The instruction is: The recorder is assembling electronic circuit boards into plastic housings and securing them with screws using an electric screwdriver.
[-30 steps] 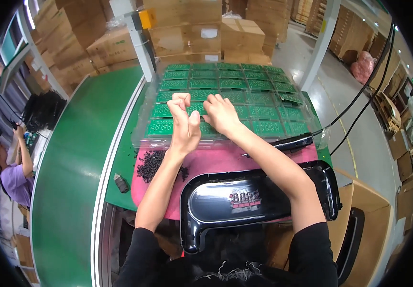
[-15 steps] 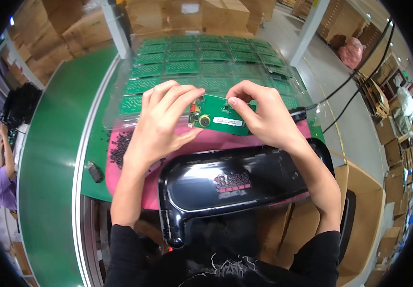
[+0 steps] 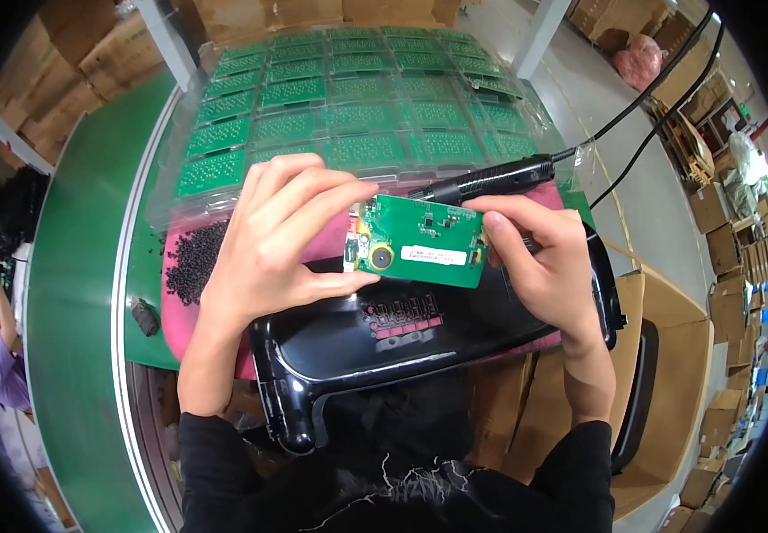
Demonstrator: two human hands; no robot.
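A green circuit board [image 3: 402, 233] with a white label and a round buzzer-like part is held up between both hands. My left hand [image 3: 282, 235] pinches its left end, thumb below and fingers above. At the right end, my right hand [image 3: 540, 253] grips the edge between thumb and forefinger. Beneath the board lies a glossy black plastic housing [image 3: 348, 355] with a row of cut-outs, resting on a pink mat [image 3: 246, 366]. Behind my right hand is a black electric screwdriver [image 3: 500, 178] with a cable.
Clear plastic trays of green circuit boards [image 3: 295, 93] fill the far side. Small black screws [image 3: 193, 262] lie heaped at the mat's left. An open cardboard box [image 3: 677, 355] stands at the right. Another person's arm [image 3: 2, 306] shows at the far left beyond a green belt [image 3: 82, 266].
The board has come lower and turned to face me more fully. My right hand has shifted from its top face to its right end. The whole view has also shifted.
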